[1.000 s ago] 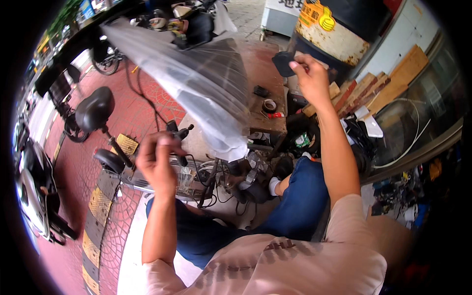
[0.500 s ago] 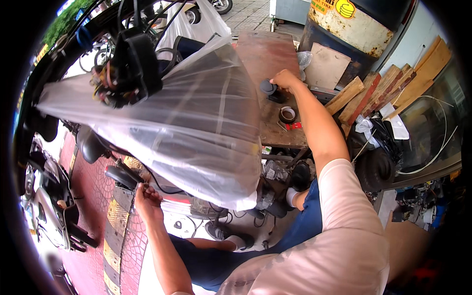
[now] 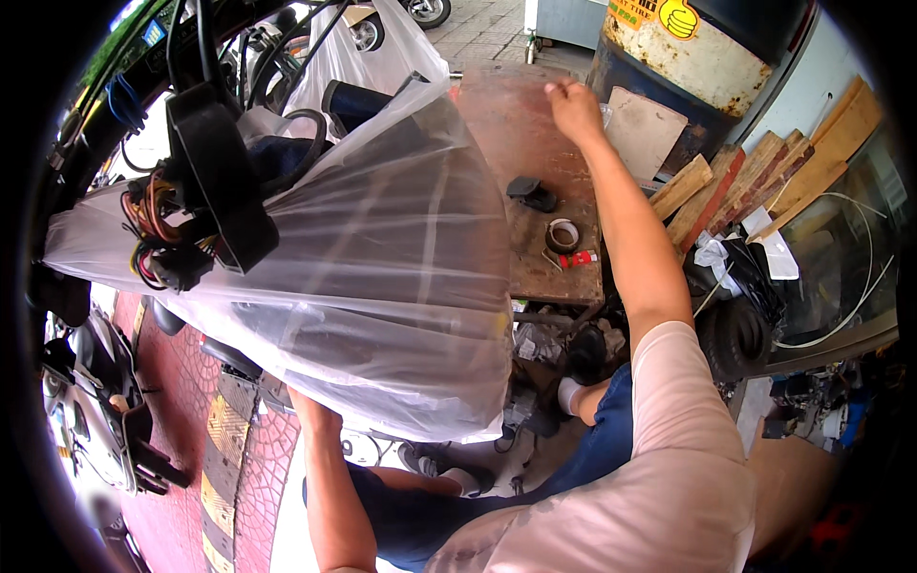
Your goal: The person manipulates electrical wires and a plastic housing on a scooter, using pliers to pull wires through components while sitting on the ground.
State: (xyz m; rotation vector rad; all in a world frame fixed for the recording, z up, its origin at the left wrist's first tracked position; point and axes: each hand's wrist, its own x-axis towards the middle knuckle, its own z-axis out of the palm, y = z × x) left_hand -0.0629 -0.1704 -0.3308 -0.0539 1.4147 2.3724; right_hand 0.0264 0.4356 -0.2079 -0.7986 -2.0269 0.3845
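Observation:
My right hand (image 3: 579,113) is over the far part of a worn brown board (image 3: 511,119), its fingers apart and nothing visible in them. On the board, nearer to me, lies a small black plastic part (image 3: 532,193). Next to it are a roll of dark tape (image 3: 562,235) and a small red item (image 3: 578,259). My left hand (image 3: 313,409) reaches under the lower edge of a clear plastic sheet (image 3: 392,248), which hides its fingers. Above the sheet, at upper left, hangs a black housing (image 3: 229,181) with a bundle of coloured wires (image 3: 153,224).
Wooden planks (image 3: 745,181) lean at the right beside a rusty drum (image 3: 697,67). A tyre (image 3: 735,334) stands below them. A parked motorbike (image 3: 100,406) is at the left, near a yellow and black ramp (image 3: 224,449). Below the board is assorted clutter.
My right hand has let go of the black plastic part and moved farther away. The wired black housing has swung left and down. My left hand has moved slightly right, under the sheet.

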